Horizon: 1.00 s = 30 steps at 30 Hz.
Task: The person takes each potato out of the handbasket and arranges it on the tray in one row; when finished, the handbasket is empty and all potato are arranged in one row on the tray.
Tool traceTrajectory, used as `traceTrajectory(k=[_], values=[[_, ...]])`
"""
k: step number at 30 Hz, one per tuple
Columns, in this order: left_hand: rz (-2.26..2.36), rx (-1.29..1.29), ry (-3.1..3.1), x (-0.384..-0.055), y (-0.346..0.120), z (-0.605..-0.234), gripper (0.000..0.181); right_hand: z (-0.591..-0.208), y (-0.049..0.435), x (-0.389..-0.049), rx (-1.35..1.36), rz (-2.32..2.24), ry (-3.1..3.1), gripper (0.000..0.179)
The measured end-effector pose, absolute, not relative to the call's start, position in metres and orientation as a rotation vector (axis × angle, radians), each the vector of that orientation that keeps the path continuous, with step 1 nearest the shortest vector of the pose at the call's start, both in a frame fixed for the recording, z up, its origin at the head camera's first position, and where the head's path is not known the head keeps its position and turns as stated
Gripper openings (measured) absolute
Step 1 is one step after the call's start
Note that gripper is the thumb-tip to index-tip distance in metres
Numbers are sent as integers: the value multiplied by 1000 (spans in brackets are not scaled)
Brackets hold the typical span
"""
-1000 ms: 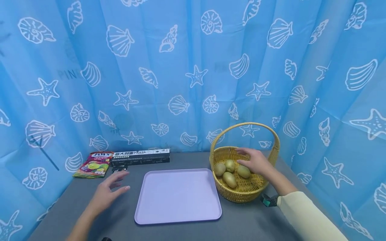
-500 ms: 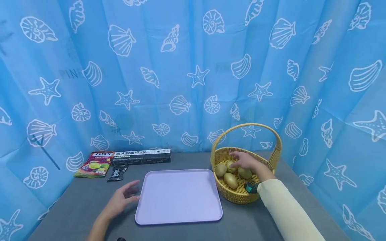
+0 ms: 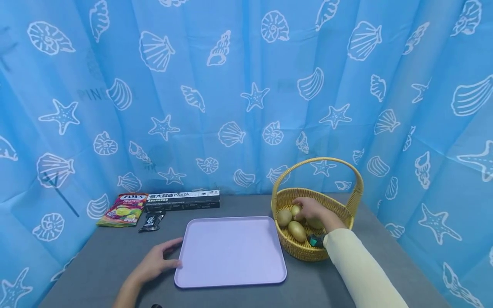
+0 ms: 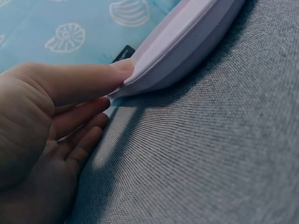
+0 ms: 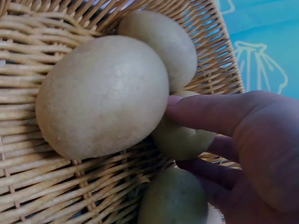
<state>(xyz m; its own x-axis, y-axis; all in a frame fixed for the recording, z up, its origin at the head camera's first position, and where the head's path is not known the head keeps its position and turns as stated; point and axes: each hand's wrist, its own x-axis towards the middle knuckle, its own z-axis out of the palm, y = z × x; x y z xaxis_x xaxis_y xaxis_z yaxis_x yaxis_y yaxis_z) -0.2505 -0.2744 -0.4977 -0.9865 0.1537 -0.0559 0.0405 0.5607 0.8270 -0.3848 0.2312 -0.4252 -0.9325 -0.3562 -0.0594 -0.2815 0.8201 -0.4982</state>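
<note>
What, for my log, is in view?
Patterned fabric curtain: 1, blue, behind
Fabric tabletop: 1, grey, beneath
Rectangular tray: 1, lilac, centre
Handled wicker basket: 1, tan, right
Oval items: 4, olive, in basket
Long box: 1, black-white, back left
Flat plastic bag: 1, multicoloured, far left
Shiny packet: 1, black, before box
Wrist device: 1, black, right wrist
Sleeve: 1, cream, right arm
Left hand: 1, bare, tray rim
Right hand: 1, bare, in basket
</note>
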Motion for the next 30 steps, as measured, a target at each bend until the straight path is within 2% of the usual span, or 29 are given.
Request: traceTrajectory(k=[13,21,30], values=[[1333,165,2674,-250,-273,-495,78,-401,234,-365,-648,-798,2947,51],[1325,186,2690,-250,-273,-496,78,-390,229,-336,-855,-1002,2981,48],[1297,174,2709,-249,-273,-497,80,-392,199,-294,-989,-1236,2996,48]])
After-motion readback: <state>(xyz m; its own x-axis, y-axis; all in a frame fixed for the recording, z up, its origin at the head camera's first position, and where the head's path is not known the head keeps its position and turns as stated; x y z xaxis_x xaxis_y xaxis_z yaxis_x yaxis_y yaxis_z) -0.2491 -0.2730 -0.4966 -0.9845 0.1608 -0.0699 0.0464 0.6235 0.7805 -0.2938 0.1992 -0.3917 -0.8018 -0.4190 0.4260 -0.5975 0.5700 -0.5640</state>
